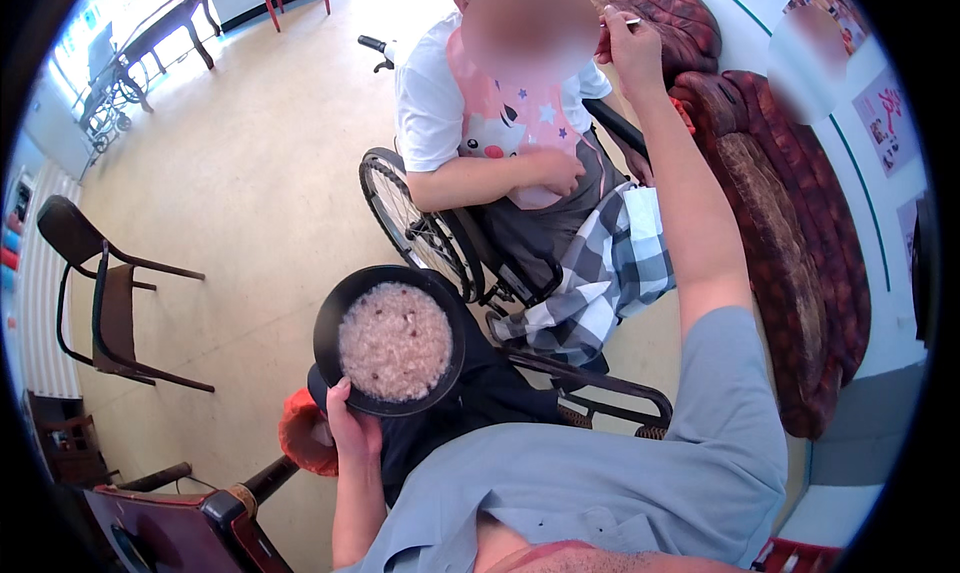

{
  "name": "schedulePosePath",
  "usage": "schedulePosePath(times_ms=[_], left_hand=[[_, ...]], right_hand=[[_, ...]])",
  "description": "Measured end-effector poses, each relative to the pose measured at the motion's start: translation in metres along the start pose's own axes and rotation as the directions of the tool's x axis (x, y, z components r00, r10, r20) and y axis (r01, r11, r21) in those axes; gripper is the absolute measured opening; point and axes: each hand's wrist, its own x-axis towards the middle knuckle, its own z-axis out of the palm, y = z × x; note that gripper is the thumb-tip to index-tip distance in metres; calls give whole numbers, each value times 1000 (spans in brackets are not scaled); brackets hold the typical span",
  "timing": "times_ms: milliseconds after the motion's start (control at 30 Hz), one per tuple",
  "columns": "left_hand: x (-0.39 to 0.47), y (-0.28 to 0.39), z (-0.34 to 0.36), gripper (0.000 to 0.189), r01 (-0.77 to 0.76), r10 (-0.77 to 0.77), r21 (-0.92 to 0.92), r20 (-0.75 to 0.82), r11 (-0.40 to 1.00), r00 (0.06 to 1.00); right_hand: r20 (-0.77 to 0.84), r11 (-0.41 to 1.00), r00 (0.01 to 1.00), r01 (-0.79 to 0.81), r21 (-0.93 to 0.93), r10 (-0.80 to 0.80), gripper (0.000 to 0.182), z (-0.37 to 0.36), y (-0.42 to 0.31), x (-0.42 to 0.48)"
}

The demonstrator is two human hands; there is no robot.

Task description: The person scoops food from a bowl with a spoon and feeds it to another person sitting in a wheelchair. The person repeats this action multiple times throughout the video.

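My left hand (354, 421) holds a black bowl (328, 325) from below, its thumb on the near rim. Pale pinkish porridge (396, 344) with a few dark bits fills much of the bowl. My right hand (634, 53) is raised at the far end of my outstretched arm, pinching a thin utensil, likely a spoon (632, 22). The utensil's other end is hidden by the hand and a blurred area. Beside it is the face of a person seated in a wheelchair (420, 224), who wears a pink bib (551, 115) with a cartoon animal and stars.
A black-and-white checked cloth (577, 303) drapes over the person's legs. Dark red padded sofas (810, 250) line the right wall. At left are a brown chair (116, 303) and an orange-lined bin (296, 430). A wooden table (169, 19) and another wheelchair (109, 115) stand farther back.
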Motion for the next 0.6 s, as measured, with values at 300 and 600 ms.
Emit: schedulePosePath(times_ms=[300, 600], left_hand=[[4, -4, -9, 45, 43, -42, -98, 20, 994, 999], [11, 12, 6, 40, -17, 19, -85, 26, 996, 999]], right_hand=[[-74, 971, 997, 26, 238, -9, 27, -26, -39, -63], [366, 770, 924, -313, 556, 110, 27, 45, -29, -249]])
